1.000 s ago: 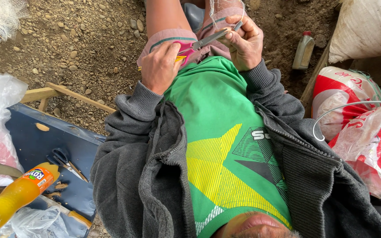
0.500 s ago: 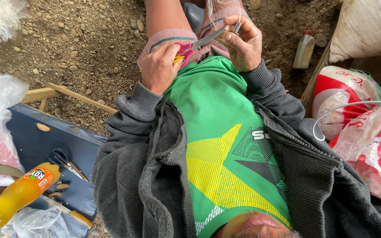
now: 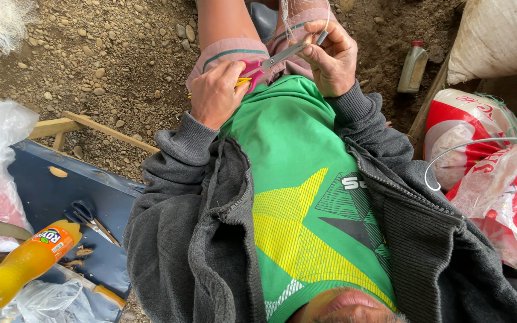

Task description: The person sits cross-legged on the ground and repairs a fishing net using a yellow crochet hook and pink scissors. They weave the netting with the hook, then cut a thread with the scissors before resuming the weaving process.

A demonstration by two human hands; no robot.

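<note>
we see left hand (image 3: 215,96) gripping pink-handled scissors (image 3: 270,61), right hand (image 3: 330,57) pinching thin net thread (image 3: 325,27) at blades.

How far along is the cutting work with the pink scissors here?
Done: no trimmed pieces or finished work can be made out. In hand: the left hand grips the scissors, their tips reaching a thin strand pinched by the right hand. Left: the strand runs up beside the white net uncut, so the snip itself looks not yet made.
</note>
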